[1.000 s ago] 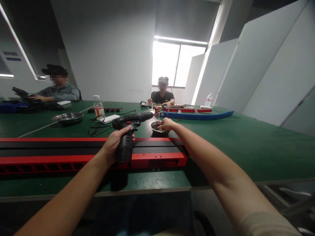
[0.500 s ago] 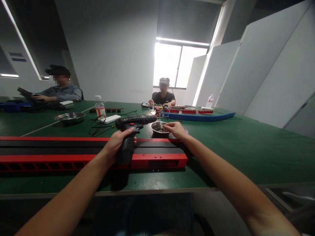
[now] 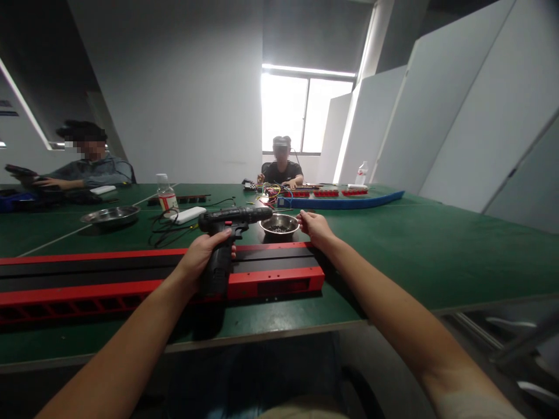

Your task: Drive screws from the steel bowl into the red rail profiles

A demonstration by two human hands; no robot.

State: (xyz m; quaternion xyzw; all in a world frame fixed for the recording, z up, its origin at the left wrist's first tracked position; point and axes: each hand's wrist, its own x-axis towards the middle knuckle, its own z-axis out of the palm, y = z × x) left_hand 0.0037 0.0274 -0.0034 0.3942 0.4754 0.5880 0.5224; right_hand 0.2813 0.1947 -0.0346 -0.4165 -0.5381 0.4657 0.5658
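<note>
The left hand (image 3: 200, 257) grips a black cordless drill (image 3: 218, 224), its chuck (image 3: 259, 215) toward 3 o'clock; a steel bowl (image 3: 286, 219) of small parts (image 3: 279, 229) sits that way, its rim partly behind the chuck; at the bowl's 3 o'clock, the right hand (image 3: 316, 227) has fingertips pinched together (whether on anything, I cannot tell); a red-and-black rail (image 3: 271, 254) lies at the bowl's 6 o'clock, on the green table (image 3: 437, 256).

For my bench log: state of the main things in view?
Black pistol-shaped drill: gripped upright in the left hand.
Right hand: fingertips pinched together.
Small round steel bowl: upright, holding small loose parts.
Wide shallow steel dish: upright.
Clear bottle with red-and-white label: upright, capped.
Long red-and-black beam: lying on the green table.
</note>
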